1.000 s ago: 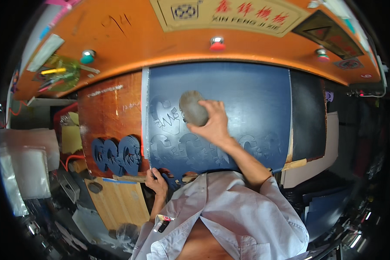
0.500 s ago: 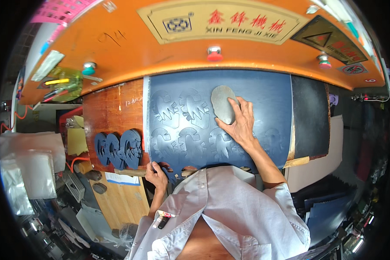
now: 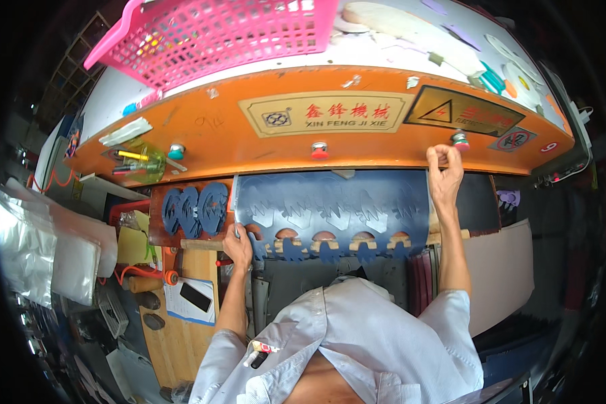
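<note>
A dark blue sheet (image 3: 286, 195) lies across the work surface, with rows of cut outlines in it and rounded holes along its near edge. At the sheet's near left corner, my left hand (image 3: 237, 246) is closed on its edge. My right hand (image 3: 444, 175) is raised in front of the orange machine beam (image 3: 229, 156), fingers curled in, just below a red and green push button (image 3: 460, 140); whether it touches the button I cannot tell. A small part of a grey plate (image 3: 344, 174) shows at the sheet's far edge, the rest hidden beneath the beam.
Stacks of blue cut pieces (image 3: 213, 207) sit on the brown board left of the sheet. Two more buttons are on the beam. A pink basket (image 3: 249, 40) stands on top. A phone (image 3: 196, 297) lies on papers at lower left; plastic bags (image 3: 27, 236) hang far left.
My right hand has left the grey oval plate and risen to the right-hand button. The plate is now mostly hidden under the beam. My left hand stays at the sheet's corner; the view has tilted upward.
</note>
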A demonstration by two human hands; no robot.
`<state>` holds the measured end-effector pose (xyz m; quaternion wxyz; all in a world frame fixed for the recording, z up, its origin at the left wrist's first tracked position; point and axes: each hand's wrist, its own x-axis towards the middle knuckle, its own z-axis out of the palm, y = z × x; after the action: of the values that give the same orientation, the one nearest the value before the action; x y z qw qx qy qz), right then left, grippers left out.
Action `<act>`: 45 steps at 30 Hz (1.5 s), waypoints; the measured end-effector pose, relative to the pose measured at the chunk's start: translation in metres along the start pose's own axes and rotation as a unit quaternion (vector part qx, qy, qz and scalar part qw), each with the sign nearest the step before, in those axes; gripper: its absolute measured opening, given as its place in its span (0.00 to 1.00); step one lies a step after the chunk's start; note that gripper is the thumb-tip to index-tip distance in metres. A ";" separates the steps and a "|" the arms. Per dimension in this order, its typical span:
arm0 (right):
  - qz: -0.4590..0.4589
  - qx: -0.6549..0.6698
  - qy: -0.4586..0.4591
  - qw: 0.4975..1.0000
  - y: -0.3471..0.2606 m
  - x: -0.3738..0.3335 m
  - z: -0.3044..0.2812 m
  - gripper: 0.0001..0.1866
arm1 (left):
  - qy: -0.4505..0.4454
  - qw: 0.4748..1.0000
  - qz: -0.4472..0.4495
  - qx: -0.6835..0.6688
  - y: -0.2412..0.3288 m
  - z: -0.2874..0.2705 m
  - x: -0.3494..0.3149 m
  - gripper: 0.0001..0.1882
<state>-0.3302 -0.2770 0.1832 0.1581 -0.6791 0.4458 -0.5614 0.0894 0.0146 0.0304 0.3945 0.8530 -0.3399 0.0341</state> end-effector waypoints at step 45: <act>0.054 -0.164 -0.289 0.942 -0.066 -0.211 0.103 0.40 | -0.067 0.975 -0.118 -0.173 -0.039 -0.095 -0.155 0.18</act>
<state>-0.2026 -0.1048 0.0662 0.1972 -0.8035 0.5028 -0.2505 0.0141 0.1844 0.0189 0.5140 0.8061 -0.2630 -0.1294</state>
